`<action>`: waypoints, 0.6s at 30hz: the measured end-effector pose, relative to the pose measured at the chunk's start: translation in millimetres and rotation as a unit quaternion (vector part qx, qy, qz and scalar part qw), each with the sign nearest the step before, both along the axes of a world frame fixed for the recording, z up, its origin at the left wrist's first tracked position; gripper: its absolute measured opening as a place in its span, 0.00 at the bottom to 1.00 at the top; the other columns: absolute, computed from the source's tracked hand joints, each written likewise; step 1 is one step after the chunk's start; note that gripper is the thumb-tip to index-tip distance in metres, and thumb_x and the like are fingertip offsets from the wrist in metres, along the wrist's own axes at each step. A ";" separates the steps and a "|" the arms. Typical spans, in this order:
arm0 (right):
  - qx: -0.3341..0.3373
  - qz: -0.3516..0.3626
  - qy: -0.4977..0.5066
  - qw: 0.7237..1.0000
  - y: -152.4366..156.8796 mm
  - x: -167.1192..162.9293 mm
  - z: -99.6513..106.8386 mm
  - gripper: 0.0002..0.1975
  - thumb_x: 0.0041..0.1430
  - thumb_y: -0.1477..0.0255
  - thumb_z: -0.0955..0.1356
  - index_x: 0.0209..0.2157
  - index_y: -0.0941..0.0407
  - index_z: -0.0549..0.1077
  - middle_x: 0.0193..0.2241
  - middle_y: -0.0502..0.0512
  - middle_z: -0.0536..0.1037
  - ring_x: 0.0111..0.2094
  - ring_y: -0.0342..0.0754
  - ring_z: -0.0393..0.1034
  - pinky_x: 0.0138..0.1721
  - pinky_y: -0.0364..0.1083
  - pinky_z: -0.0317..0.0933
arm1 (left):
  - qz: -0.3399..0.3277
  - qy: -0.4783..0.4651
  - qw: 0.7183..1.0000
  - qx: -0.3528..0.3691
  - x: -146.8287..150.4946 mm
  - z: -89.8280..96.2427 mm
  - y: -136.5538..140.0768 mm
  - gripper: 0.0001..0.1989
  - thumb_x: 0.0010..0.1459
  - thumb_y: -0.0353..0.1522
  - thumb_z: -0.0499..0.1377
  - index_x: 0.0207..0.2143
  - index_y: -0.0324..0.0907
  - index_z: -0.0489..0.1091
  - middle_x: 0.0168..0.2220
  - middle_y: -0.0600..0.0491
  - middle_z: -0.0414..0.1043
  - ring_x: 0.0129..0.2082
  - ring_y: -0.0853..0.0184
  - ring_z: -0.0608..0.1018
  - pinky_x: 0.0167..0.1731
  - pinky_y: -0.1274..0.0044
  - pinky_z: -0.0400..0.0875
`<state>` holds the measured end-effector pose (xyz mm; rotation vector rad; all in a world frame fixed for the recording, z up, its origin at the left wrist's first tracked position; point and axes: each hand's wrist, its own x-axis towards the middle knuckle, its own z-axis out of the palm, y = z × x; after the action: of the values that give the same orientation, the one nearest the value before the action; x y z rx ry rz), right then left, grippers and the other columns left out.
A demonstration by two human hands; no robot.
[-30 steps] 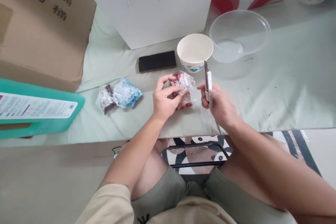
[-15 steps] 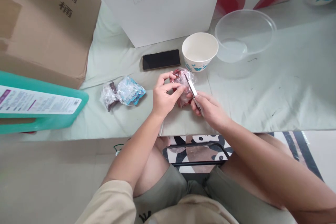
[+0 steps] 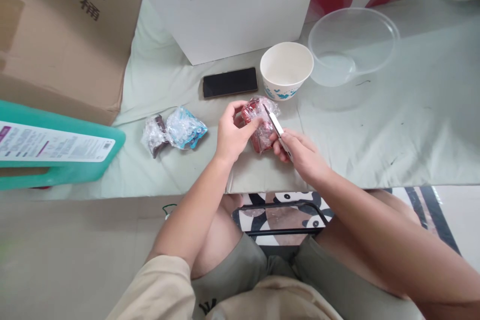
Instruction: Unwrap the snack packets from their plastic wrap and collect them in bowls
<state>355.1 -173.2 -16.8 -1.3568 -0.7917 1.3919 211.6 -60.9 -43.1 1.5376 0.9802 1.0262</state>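
Note:
A red package in clear plastic wrap [image 3: 261,136] lies on the cloth-covered table in front of me. My left hand [image 3: 235,132] is closed on its left side, thumb across the top and fingers curled around the far edge. In my right hand [image 3: 302,154] is a white utility knife [image 3: 276,125], its dark blade pointing up and left over the wrap. Whether the blade touches the plastic I cannot tell. To the left lie a blue wrapped packet [image 3: 189,132] and a dark brown one [image 3: 160,136], both partly covered in clear plastic.
Behind the package are a black phone [image 3: 230,83], a white paper bowl [image 3: 287,62] and a clear plastic bowl [image 3: 354,67]. A white box [image 3: 240,15] and a cardboard box [image 3: 67,55] stand farther back. A green jug [image 3: 108,132] lies at the left.
My left hand's fingers have curled further round the package, and the thumb has shifted slightly left. The knife stays over the wrap, almost unmoved. The whole view has shifted slightly.

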 end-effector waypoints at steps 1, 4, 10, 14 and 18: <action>0.004 -0.003 -0.007 1.000 -0.3 -0.3 0.7 0.16 0.58 0.56 0.67 0.32 0.56 0.73 0.23 0.47 0.71 0.22 0.40 0.60 0.26 0.42 0.55 | 0.005 0.001 1.000 0.010 0.5 2.1 -1.6 0.24 0.51 0.44 0.71 0.46 0.45 0.69 0.47 0.50 0.76 0.47 0.63 0.80 0.46 0.73 0.77; -0.001 -0.012 -0.018 1.000 -0.3 -0.2 2.8 0.18 0.58 0.54 0.67 0.31 0.56 0.73 0.23 0.48 0.72 0.21 0.40 0.60 0.25 0.42 0.55 | 0.029 0.005 0.999 0.041 1.9 6.2 -7.2 0.24 0.51 0.44 0.71 0.45 0.46 0.68 0.47 0.51 0.74 0.45 0.65 0.80 0.43 0.76 0.77; -0.040 0.010 -0.027 0.999 -0.8 4.9 4.6 0.17 0.59 0.56 0.66 0.31 0.56 0.74 0.23 0.50 0.75 0.18 0.40 0.62 0.22 0.42 0.56 | 0.061 -0.014 0.995 0.078 2.3 9.1 -12.1 0.27 0.49 0.45 0.72 0.46 0.47 0.66 0.48 0.52 0.72 0.40 0.68 0.80 0.36 0.79 0.76; -0.057 0.046 -0.034 0.997 -3.2 6.8 5.7 0.17 0.59 0.57 0.66 0.31 0.57 0.74 0.24 0.52 0.77 0.18 0.40 0.63 0.21 0.42 0.56 | 0.095 -0.028 0.991 0.091 0.5 7.9 -5.6 0.28 0.47 0.47 0.72 0.45 0.47 0.67 0.46 0.53 0.72 0.40 0.68 0.79 0.37 0.78 0.76; -0.054 0.078 -0.049 0.994 -4.8 7.6 6.2 0.17 0.60 0.57 0.65 0.28 0.57 0.72 0.24 0.53 0.77 0.18 0.40 0.63 0.20 0.41 0.55 | 0.127 -0.078 0.986 0.069 -1.0 4.0 2.8 0.30 0.44 0.50 0.73 0.44 0.46 0.67 0.45 0.52 0.71 0.41 0.67 0.78 0.40 0.76 0.76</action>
<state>362.7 -178.0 -10.7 -1.4833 -0.9147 1.5165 210.5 -58.1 -39.1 1.4403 1.0298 1.3985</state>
